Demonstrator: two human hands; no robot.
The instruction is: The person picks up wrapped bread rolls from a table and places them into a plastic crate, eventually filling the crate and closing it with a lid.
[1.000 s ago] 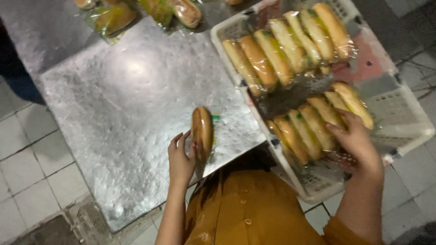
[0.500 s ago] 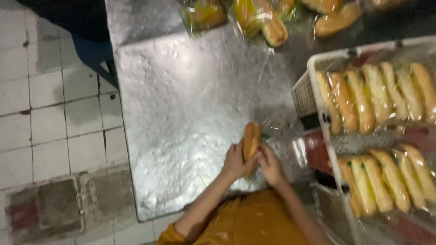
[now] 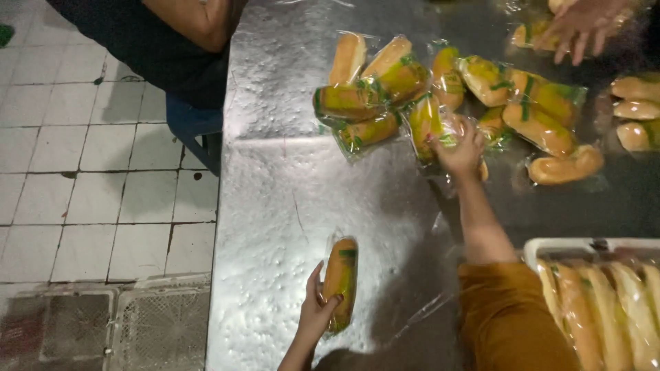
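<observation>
Left hand [image 3: 315, 317] grasping a plastic-wrapped golden filled bread roll [image 3: 341, 282] on the dimpled metal table [image 3: 275, 206], fingers curled around its left side. Right hand [image 3: 459, 151] pressed, fingers spread, onto the far pile of wrapped rolls [image 3: 440, 96].

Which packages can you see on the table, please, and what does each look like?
Wrapped roll: near edge, in left hand; long, golden, clear film.
Pile of wrapped rolls: far side, under right hand; golden with green.
Tray: lower right; white, rolls in a row.
</observation>
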